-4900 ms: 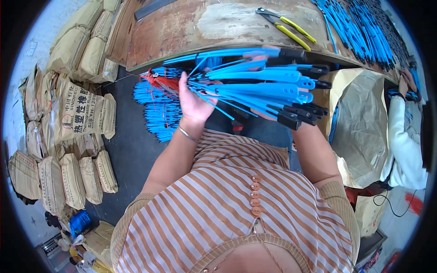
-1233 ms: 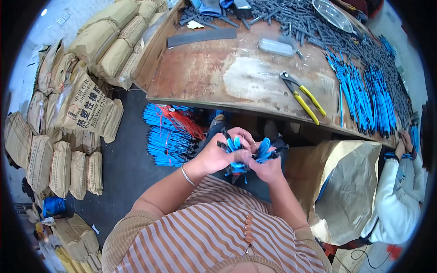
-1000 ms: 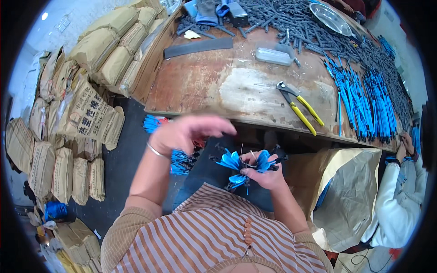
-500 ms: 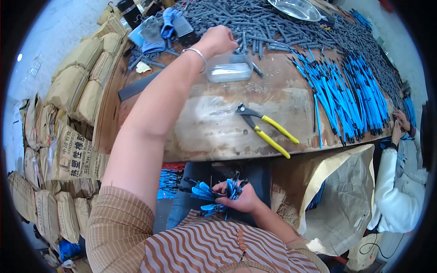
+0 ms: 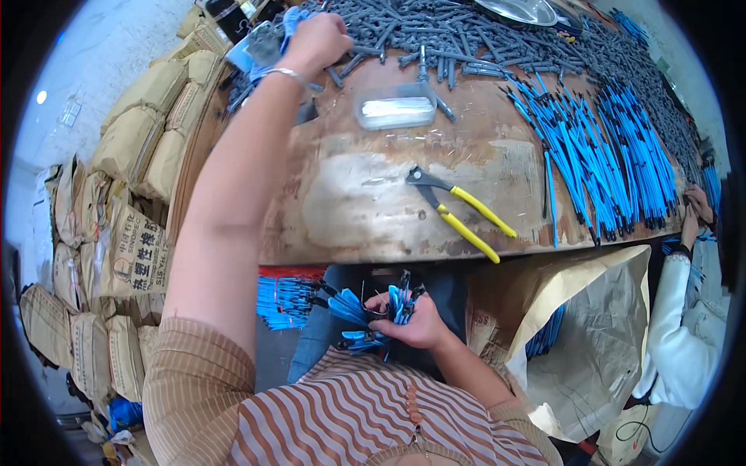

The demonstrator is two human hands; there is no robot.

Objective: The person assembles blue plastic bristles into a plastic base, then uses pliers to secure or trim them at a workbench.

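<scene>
My right hand [image 5: 413, 320] is closed around a bunch of blue strips with black ends [image 5: 401, 304], held low in front of my striped top. More of the strips fan out to the left of its fingers. My left arm reaches across the table's left side. At its end my left hand [image 5: 317, 45], fingers curled, is over the table's far left beside a blue cloth [image 5: 294, 19] and the near edge of a heap of grey ribbed plugs [image 5: 466, 39]. What its fingers hold, if anything, is hidden. A clear plastic box [image 5: 396, 107] with thin, shiny pieces stands nearby.
Yellow-handled pincers [image 5: 458, 210] lie mid-table. Blue strips [image 5: 633, 159] lie in rows on the right. An open paper sack [image 5: 598, 334] stands below the table's front edge; stacked sacks [image 5: 140, 124] fill the left. At far right is a co-worker's hand [image 5: 698, 203].
My left hand has moved left and farther away, from beside the clear box to near the blue cloth. My right hand keeps its grip on the strips. The view has shifted slightly.
</scene>
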